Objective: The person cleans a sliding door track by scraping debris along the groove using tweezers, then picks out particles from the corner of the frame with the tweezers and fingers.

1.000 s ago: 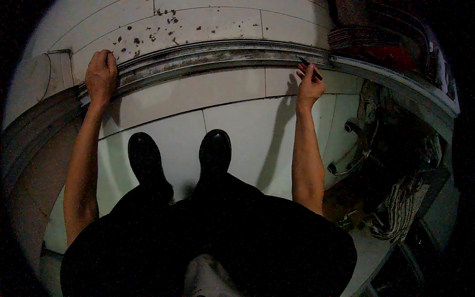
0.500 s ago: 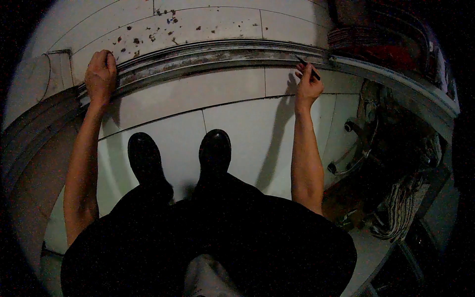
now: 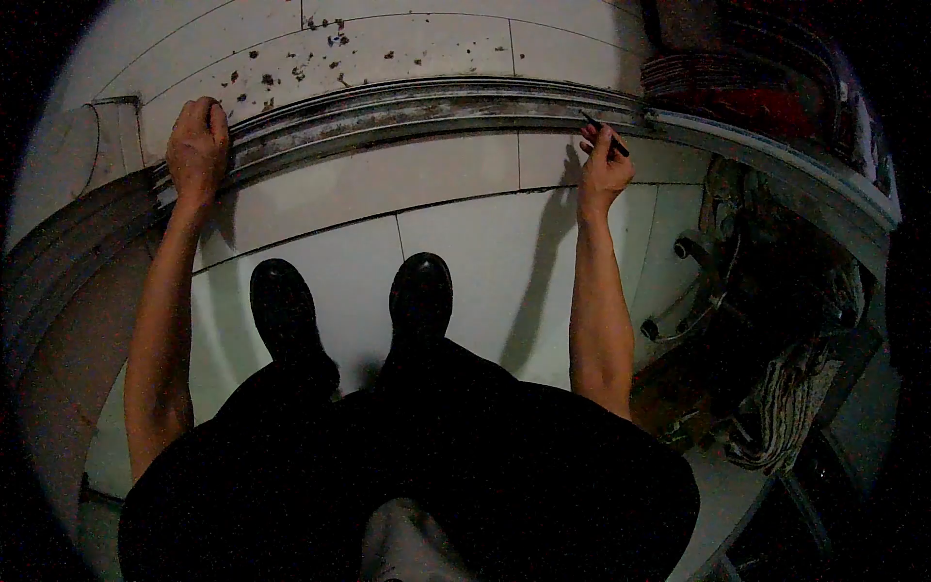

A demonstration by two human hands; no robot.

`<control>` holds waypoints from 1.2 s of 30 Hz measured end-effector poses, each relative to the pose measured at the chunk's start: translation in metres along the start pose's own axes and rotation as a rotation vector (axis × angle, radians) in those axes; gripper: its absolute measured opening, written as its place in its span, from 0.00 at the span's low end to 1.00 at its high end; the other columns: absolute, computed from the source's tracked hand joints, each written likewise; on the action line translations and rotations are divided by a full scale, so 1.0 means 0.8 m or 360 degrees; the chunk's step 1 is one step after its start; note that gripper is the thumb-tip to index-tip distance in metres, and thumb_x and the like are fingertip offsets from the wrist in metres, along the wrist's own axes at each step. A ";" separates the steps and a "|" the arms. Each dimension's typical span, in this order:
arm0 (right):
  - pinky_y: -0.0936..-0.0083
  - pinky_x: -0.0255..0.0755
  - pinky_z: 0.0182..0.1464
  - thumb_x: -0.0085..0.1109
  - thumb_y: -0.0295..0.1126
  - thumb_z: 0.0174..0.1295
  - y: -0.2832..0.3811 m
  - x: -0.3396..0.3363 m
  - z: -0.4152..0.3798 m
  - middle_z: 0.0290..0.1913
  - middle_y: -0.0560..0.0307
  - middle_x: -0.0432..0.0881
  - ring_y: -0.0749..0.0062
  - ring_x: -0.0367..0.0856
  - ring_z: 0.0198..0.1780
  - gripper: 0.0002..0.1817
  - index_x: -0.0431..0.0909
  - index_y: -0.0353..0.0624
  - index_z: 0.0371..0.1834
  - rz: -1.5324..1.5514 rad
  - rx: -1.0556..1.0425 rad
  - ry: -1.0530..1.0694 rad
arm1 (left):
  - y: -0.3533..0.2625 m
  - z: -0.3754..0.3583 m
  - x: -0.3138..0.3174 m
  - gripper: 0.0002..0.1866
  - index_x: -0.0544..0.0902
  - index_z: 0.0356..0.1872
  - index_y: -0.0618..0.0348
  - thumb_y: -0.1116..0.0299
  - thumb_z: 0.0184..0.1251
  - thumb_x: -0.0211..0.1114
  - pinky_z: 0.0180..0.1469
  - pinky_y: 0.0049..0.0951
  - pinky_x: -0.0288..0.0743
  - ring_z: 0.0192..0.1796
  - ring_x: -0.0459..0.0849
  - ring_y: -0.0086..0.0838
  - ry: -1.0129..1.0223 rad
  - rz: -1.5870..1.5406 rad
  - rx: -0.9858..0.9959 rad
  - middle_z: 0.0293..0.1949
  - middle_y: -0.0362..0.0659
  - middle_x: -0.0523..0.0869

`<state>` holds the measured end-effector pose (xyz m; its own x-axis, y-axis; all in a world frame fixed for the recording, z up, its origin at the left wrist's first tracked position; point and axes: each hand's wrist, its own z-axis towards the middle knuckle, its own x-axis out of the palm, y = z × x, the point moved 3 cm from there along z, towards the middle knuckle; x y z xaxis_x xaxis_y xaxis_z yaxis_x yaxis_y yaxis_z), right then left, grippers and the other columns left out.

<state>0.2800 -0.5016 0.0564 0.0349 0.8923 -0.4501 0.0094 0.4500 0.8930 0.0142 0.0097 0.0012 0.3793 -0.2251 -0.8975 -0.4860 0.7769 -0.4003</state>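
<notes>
No writing or label can be read anywhere. A person stands on pale floor tiles (image 3: 465, 184), both arms stretched straight forward and down. The left hand (image 3: 198, 145) is curled over the end of a long grey metal rail (image 3: 417, 105) lying across the tiles. The right hand (image 3: 605, 167) pinches a dark pencil (image 3: 605, 134), tip touching the rail. Nothing has visibly moved since half a second ago.
</notes>
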 end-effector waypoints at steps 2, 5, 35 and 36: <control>0.70 0.86 0.52 0.58 0.39 0.80 0.002 -0.001 0.001 0.49 0.47 0.90 0.64 0.91 0.51 0.20 0.83 0.30 0.57 -0.0043 0.0015 0.0007 | 0.000 0.000 0.000 0.10 0.84 0.44 0.58 0.64 0.77 0.59 0.47 0.48 0.78 0.44 0.86 0.51 -0.0011 -0.0026 0.0008 0.42 0.49 0.86; 0.70 0.86 0.52 0.58 0.39 0.81 0.008 -0.004 0.000 0.49 0.48 0.90 0.65 0.91 0.51 0.19 0.84 0.30 0.56 -0.0056 0.0024 0.0000 | -0.001 0.001 -0.001 0.10 0.84 0.44 0.58 0.63 0.77 0.59 0.47 0.47 0.79 0.45 0.86 0.51 -0.0010 0.0009 0.0019 0.42 0.49 0.86; 0.68 0.89 0.45 0.61 0.37 0.78 0.004 -0.017 0.021 0.40 0.48 0.91 0.65 0.92 0.41 0.16 0.84 0.31 0.48 0.0033 0.0019 0.0104 | 0.000 0.000 0.000 0.11 0.85 0.46 0.58 0.62 0.77 0.59 0.49 0.47 0.78 0.47 0.86 0.50 0.0062 -0.0003 -0.0054 0.44 0.49 0.86; 0.69 0.88 0.45 0.61 0.38 0.78 0.003 -0.017 0.022 0.40 0.49 0.91 0.65 0.92 0.41 0.16 0.84 0.31 0.48 -0.0019 0.0024 0.0115 | 0.000 0.000 0.000 0.11 0.85 0.46 0.58 0.62 0.77 0.59 0.49 0.47 0.78 0.47 0.86 0.50 0.0071 -0.0003 -0.0056 0.44 0.49 0.86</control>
<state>0.2970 -0.5130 0.0647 -0.0375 0.8873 -0.4597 0.0244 0.4607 0.8872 0.0142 0.0098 0.0013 0.3452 -0.2532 -0.9037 -0.5131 0.7554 -0.4077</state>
